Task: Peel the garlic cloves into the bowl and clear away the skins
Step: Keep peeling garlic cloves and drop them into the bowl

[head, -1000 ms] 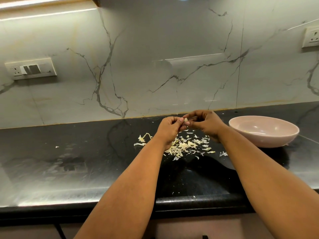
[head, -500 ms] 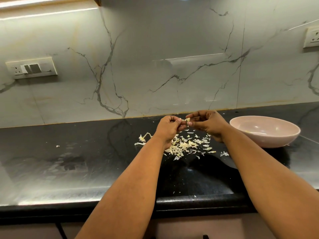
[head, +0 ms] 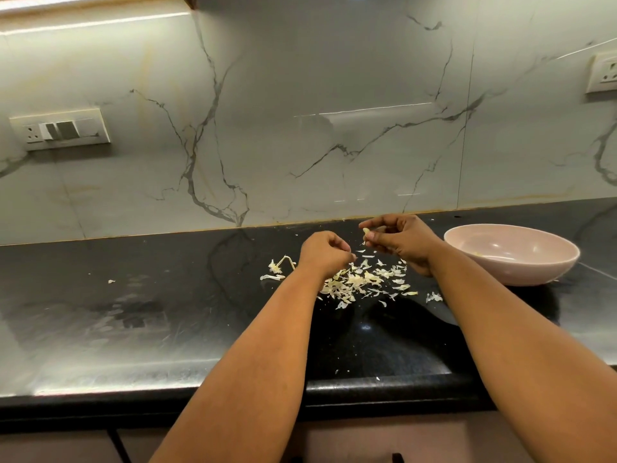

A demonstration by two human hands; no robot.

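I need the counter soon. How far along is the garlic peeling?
Partly done: a few peeled bits lie in the pink bowl. In hand: the right hand pinches a garlic clove while the left hand hangs over the skins. Left: dropping that clove in, then clearing the skins off the counter.

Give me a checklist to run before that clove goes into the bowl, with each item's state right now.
1. Clove held firmly: ok. The right hand pinches the garlic clove above the counter.
2. Clove fully peeled: cannot tell. A thin strip seems to hang below it, but it is too small to judge.
3. Left hand out of the way: ok. The left hand is apart from the clove, low over the skins.
4. Bowl ready: ok. The bowl stands upright beside the right hand, mostly empty.
5. Path to bowl: ok. Nothing stands between them.
6. Skins cleared: not ok. They lie scattered on the counter.
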